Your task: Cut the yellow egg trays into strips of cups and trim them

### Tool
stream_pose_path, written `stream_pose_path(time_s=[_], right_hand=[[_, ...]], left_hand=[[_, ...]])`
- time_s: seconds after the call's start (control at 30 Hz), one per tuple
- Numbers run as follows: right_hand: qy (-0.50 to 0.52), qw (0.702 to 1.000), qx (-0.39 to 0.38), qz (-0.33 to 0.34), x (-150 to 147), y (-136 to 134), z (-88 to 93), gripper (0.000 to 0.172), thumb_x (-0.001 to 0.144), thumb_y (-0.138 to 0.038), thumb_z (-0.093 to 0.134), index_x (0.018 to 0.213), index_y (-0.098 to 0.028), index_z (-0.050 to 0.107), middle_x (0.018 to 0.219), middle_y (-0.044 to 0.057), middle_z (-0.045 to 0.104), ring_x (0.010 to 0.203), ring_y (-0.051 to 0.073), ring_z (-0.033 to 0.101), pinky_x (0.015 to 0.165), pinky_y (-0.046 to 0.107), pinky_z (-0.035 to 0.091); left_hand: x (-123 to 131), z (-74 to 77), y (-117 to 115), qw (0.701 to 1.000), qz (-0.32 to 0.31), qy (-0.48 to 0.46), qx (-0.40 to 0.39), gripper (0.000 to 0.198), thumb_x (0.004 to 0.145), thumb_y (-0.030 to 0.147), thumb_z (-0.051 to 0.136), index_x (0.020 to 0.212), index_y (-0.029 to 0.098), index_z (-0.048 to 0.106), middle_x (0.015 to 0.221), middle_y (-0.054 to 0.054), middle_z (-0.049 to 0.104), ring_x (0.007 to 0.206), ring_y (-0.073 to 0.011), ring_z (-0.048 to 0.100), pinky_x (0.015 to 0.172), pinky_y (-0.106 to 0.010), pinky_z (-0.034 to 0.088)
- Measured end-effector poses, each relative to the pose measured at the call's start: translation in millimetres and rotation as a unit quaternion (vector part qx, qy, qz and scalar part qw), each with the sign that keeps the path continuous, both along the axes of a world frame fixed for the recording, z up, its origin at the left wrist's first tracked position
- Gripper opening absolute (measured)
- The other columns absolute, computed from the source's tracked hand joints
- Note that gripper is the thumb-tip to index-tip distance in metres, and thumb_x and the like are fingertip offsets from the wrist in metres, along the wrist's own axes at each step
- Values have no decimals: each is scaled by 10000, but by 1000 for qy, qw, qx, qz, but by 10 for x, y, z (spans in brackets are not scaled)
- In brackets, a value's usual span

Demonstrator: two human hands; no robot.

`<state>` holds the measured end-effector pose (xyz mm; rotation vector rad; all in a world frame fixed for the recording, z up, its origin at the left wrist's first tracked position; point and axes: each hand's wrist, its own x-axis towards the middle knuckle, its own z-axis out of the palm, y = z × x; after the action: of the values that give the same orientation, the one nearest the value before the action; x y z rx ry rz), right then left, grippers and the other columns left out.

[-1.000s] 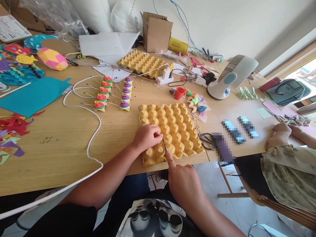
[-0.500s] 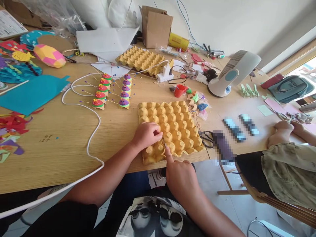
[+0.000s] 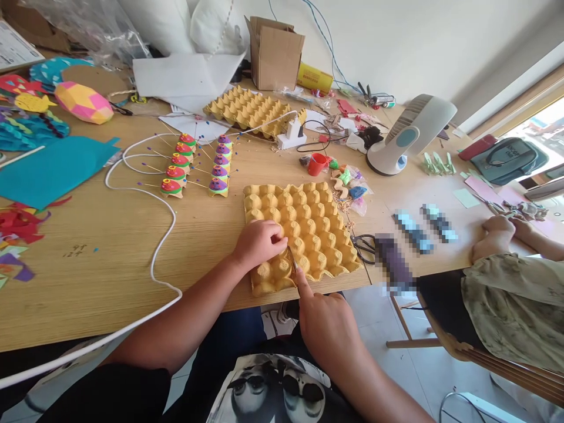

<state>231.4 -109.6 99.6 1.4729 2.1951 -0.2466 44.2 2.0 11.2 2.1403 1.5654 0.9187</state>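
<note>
A yellow pulp egg tray [image 3: 308, 226] lies cups-up near the table's front edge. My left hand [image 3: 261, 242] rests on its left part, fingers curled and closed on the raised cups. My right hand [image 3: 328, 320] is closed around a knife [image 3: 292, 258], its index finger stretched along the back of the thin dark blade. The blade's tip sits in a groove between two rows of cups, just right of my left thumb. The knife's handle is hidden inside my right hand.
Black scissors [image 3: 365, 248] lie right of the tray. Behind stand painted egg-carton caterpillars [image 3: 176, 170], a red cup [image 3: 317, 164], a second egg tray [image 3: 251, 108] and a white fan [image 3: 409, 135]. A white cable [image 3: 165, 235] crosses the left side. A co-worker's hands [image 3: 502, 232] are at far right.
My right hand has drawn the knife slightly back toward me along the groove. My left hand keeps its place on the tray. The whole view has shifted a little.
</note>
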Motion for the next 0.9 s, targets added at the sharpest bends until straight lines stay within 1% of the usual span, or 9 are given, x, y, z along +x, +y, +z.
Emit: stream_pose_path(time_s=[0.17,0.27,0.37,0.5,0.6,0.73,0.9], right_hand=[[-4,1000,1,9,9,-18,2,745,983,-104,469,1688,-90,228,798,105,792,731,217,773,706,351,488],[-1,1000,-1,21,20,-47,10,715,997,-119,462,1682,-94,258,781,96,787,717,214,767,692,355,476],[2,1000,9,20,42,-81,-18,709,1004,-132,467,1683,-100,267,777,85,787,710,215,764,682,360,464],[14,999,27,21,121,-150,-53,692,1021,-169,490,1683,-130,292,797,67,794,701,205,753,664,356,445],[36,999,36,16,185,-179,-22,669,1033,-180,485,1679,-146,313,792,48,795,685,194,741,663,349,438],[50,997,55,5,180,-132,27,645,1050,-180,448,1680,-155,312,822,49,803,709,195,744,683,342,442],[34,998,47,5,119,-63,15,657,1049,-190,457,1685,-158,296,870,57,812,736,206,753,693,348,449]], left_hand=[[8,10,-1,1000,3,-4,0,300,834,274,681,593,205,517,639,18,597,626,-149,513,672,-324,360],[15,17,1,1000,4,-1,-7,297,831,276,683,592,205,521,648,14,608,629,-150,516,674,-327,363],[15,20,3,1000,7,0,-4,292,827,275,683,595,204,521,650,15,609,632,-150,519,670,-326,362],[8,23,3,1000,4,0,-10,306,834,282,681,590,202,514,647,16,603,623,-145,509,665,-324,361],[4,18,6,1000,2,1,-7,295,835,281,678,597,204,522,658,13,615,629,-148,516,668,-325,363],[3,15,10,1000,2,6,0,296,838,285,675,595,209,526,658,9,622,633,-155,528,664,-328,362],[7,25,7,1000,3,6,0,299,840,279,682,592,210,529,653,9,620,629,-156,530,659,-326,363]])
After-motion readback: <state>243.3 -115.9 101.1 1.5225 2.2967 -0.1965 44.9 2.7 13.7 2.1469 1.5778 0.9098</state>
